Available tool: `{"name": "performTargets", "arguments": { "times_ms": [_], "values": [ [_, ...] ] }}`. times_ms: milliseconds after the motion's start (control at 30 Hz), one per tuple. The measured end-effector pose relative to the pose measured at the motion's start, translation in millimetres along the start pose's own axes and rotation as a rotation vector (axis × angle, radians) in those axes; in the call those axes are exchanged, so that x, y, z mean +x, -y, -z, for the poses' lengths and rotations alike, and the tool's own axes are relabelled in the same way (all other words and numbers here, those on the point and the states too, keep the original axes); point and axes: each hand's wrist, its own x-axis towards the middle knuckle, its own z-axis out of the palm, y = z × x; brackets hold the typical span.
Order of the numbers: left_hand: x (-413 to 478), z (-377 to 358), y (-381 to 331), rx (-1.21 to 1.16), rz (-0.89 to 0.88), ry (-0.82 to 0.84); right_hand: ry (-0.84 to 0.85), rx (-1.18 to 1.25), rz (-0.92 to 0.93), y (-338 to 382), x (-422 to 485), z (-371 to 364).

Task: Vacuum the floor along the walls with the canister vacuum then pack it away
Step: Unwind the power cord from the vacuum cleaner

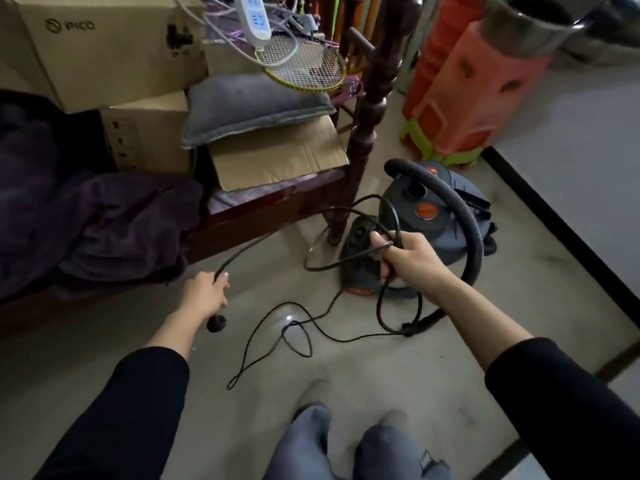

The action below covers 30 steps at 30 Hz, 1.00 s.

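Both hands grip the limp, light cord (239, 251): left hand (206, 291) curled near the plug (216, 322) at eight o'clock, right hand (405, 256) closed round probably two coils.

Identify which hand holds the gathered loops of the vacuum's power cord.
The right hand, nearest the canister vacuum, grips the cord in several loops; the left hand holds one single strand, the plug hanging just below it.

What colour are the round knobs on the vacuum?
Orange. The knob sits on the dark blue-grey canister vacuum, clearest in the head view.
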Motion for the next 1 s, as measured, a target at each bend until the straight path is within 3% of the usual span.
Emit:
{"name": "performTargets", "arguments": {
  "times_ms": [100, 300, 433, 533, 600, 700, 733, 900, 1000],
  "values": [
    [-3.5, -12.8, -12.4, -0.075, 0.021, -0.099, 0.064, -0.083, -0.027, -14.7, -5.4, -4.9],
    [-7.8, -27.0, -30.3, -0.228, 0.072, -0.114, 0.029, -0.045, -0.099, -33.6, -8.4, 9.8],
    [-13.9, -29.1, -54.1, -0.553, 0.066, -0.147, 0.086, -0.053, -0.085, -29.9, -6.1, 13.0],
    [-22.8, -26.0, -79.3, -0.774, 0.028, -0.117, 0.028, 0.065, -0.075, -24.0, 3.3, 16.0],
    [-27.9, -26.9, -96.4, -0.842, 0.005, -0.052, -0.075, 0.013, -0.075, -27.7, 12.6, 25.8],
    [-36.1, -35.0, -121.6, -0.958, 0.031, 0.117, -0.185, -0.337, -0.219, -50.2, 15.3, 45.7],
    [-39.4, -41.0, -130.3, -1.009, 0.059, 0.199, -0.208, -0.353, -0.261, -57.7, 11.4, 50.8],
    [-66.1, -103.4, -177.9, -1.27, 0.306, 0.583, -0.056, 0.044, -0.297, -76.3, -27.1, 54.8],
    [-84.0, -150.3, -203.3, -1.476, 0.478, 0.706, -0.121, 0.138, -0.382, -92.7, -47.0, 55.5]
  ]
}}
